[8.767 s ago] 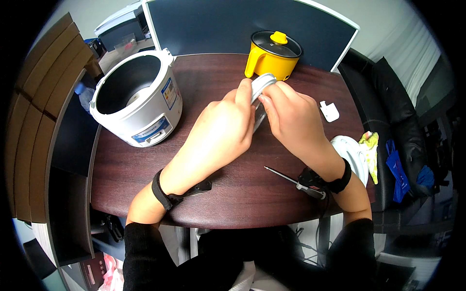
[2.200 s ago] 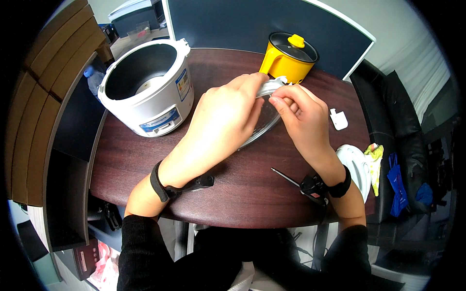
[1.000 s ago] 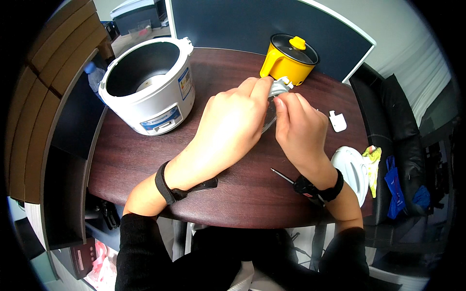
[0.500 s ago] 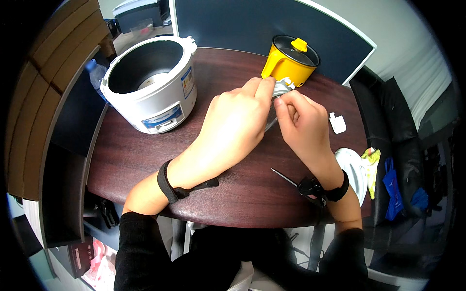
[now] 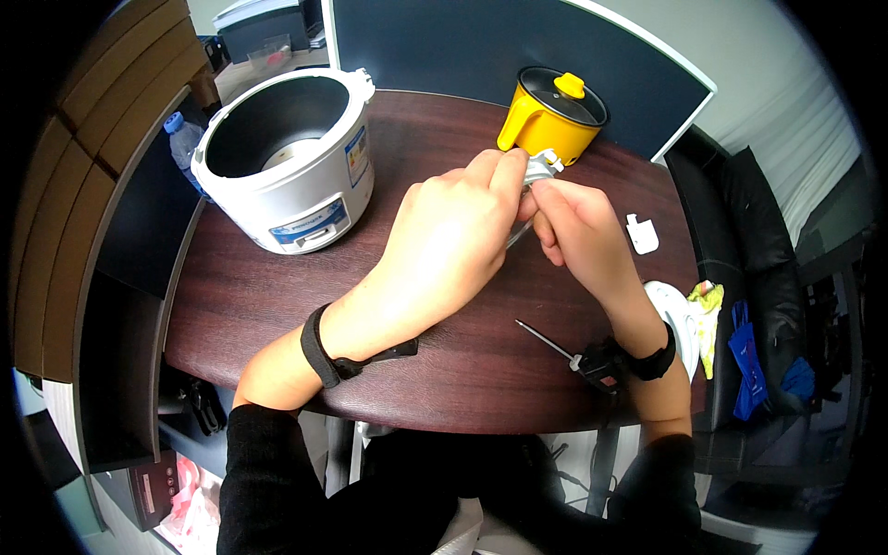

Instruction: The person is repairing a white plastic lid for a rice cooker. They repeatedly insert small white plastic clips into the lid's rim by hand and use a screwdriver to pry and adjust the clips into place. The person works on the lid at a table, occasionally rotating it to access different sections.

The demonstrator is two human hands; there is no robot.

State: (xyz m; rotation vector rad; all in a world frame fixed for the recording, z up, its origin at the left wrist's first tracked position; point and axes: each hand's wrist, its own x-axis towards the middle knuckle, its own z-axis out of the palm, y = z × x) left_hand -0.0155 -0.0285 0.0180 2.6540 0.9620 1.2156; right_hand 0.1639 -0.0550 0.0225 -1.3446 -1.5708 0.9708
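My left hand (image 5: 462,208) is closed around a grey, rounded part with white tabs (image 5: 544,166) above the table. The hand hides most of that part, and its kind cannot be made out. My right hand (image 5: 578,217) is closed in a pinch at the part's near edge, thumb and fingertips together. Anything small between those fingertips is hidden. Below my right hand, a screwdriver (image 5: 548,341) lies on the table, its handle end partly covered by my wrist. A small white plastic piece (image 5: 642,235) lies to the right.
A white rice cooker body (image 5: 319,199), lidless, stands at the left of the dark wooden table (image 5: 453,370). Behind my hands is a yellow pot (image 5: 555,129) with a dark lid. Beside my right forearm lie a white round part (image 5: 683,324) and a yellow cloth (image 5: 707,319).
My right hand has turned slightly and its fingers have shifted along the grey part's edge. My right wrist has moved a little, so more of the screwdriver shows. The left hand is nearly still.
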